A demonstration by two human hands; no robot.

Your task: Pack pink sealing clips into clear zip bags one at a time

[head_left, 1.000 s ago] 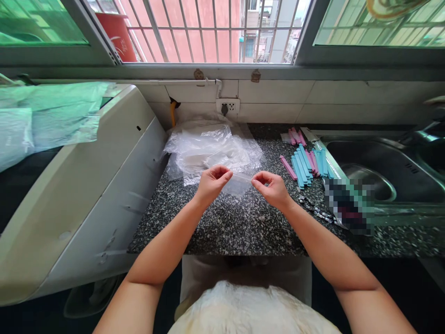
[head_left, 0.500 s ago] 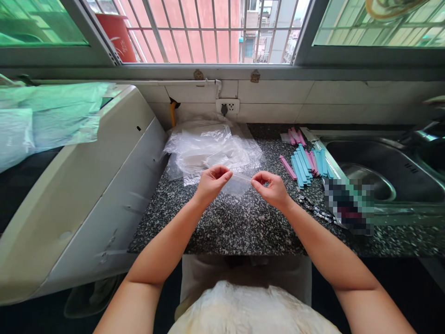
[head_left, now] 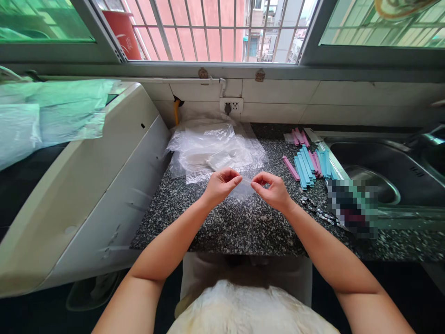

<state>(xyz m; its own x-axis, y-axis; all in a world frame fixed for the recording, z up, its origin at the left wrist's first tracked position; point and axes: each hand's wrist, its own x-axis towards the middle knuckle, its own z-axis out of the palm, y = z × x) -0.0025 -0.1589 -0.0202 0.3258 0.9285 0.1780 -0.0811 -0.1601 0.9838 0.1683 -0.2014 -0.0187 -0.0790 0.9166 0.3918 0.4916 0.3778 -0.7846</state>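
A small clear plastic bag (head_left: pixel 242 190) hangs by its top edge between my two hands, over the speckled counter. My left hand (head_left: pixel 224 185) pinches that edge between thumb and fingers on the left. At its right end, my right hand (head_left: pixel 269 188) pinches the same edge. The bag is see-through, and I cannot tell whether anything is inside. Behind my left hand lies a loose heap of clear plastic bags (head_left: pixel 212 144). Right of my right hand are blue sealing clips (head_left: pixel 304 169) and pink sealing clips (head_left: pixel 291 168), long and narrow, in a loose pile.
A steel sink (head_left: pixel 368 153) is set into the speckled counter (head_left: pixel 239 232) at the right. A dark blurred item (head_left: pixel 352 208) lies by its near corner, beside a beaded strand (head_left: pixel 320 211). A white appliance (head_left: pixel 114 185) borders the counter's left side. A wall socket (head_left: pixel 236 105) holds a plug.
My left hand has moved right, closer to my right hand, so less of the bag's top edge shows between them. Both hands keep their pinch. The view has shifted slightly.
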